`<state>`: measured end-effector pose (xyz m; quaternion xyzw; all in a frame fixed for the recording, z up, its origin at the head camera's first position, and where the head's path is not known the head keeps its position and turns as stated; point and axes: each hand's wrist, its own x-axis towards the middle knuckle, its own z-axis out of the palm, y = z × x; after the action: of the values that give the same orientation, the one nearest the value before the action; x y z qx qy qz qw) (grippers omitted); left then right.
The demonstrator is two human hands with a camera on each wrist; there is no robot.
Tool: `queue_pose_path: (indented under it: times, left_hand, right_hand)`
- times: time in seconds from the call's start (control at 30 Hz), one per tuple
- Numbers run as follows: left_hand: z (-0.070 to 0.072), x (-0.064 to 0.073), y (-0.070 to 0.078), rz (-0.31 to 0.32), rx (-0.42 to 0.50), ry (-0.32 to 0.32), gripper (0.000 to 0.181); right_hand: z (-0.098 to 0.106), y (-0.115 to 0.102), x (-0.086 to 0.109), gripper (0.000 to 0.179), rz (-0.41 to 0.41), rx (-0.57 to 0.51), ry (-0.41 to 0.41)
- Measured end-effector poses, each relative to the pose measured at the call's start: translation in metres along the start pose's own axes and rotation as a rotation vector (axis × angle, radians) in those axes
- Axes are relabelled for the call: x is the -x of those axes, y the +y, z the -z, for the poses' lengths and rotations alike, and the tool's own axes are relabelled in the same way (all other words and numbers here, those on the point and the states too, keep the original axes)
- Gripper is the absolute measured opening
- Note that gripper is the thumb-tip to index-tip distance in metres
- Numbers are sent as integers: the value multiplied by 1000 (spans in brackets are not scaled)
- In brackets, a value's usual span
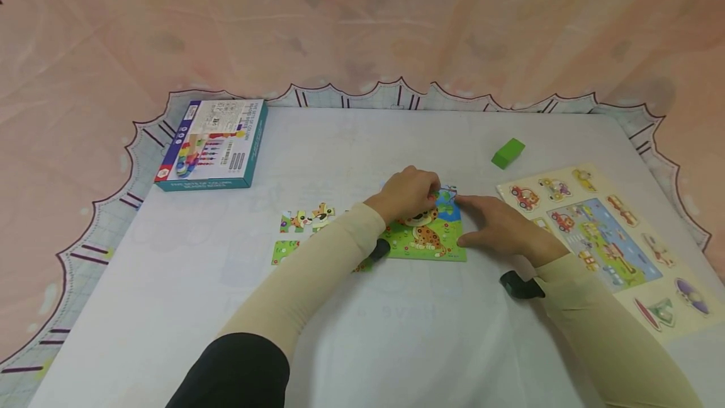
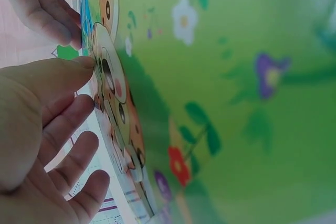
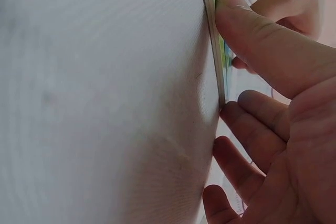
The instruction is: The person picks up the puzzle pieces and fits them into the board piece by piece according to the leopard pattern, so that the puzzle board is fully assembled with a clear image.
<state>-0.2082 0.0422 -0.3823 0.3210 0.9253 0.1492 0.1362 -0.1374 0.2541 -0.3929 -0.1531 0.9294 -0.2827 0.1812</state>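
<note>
A green picture puzzle board point(image 1: 442, 250) with a spotted cartoon animal lies flat in the middle of the table. My left hand point(image 1: 409, 191) reaches over its upper part, thumb and forefinger pinching a puzzle piece point(image 2: 109, 72) with part of the animal's face; the other fingers spread loosely. At the board's right side, my right hand point(image 1: 501, 225) touches the edge point(image 3: 212, 30) with thumb and forefinger, both fairly straight. More puzzle pieces point(image 1: 286, 250) lie to the left, partly hidden behind the left forearm.
A boxed set point(image 1: 226, 137) lies at the back left. Toward the back right is a green block point(image 1: 508, 153). Another puzzle board point(image 1: 612, 191) with vehicle pictures lies at the right, partly under the right forearm. A patterned cloth edge point(image 1: 351, 96) borders the table.
</note>
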Motion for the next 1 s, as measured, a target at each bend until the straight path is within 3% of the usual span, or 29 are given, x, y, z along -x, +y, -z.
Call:
queue_pose_path:
  times: [0.37,0.53,0.73,1.0]
  left_hand:
    - [12,15,-13,52,43,3,41]
    - [23,32,-21,73,44,-14,44]
    - [32,55,-36,73,64,20,48]
    - [38,85,-62,169,97,40,47]
  right_hand:
    - [-1,-1,0,82,-2,-3,5]
    - [0,-3,0,82,-13,0,1]
    - [0,-5,1,83,-18,1,2]
    - [0,-6,0,83,-39,5,-9]
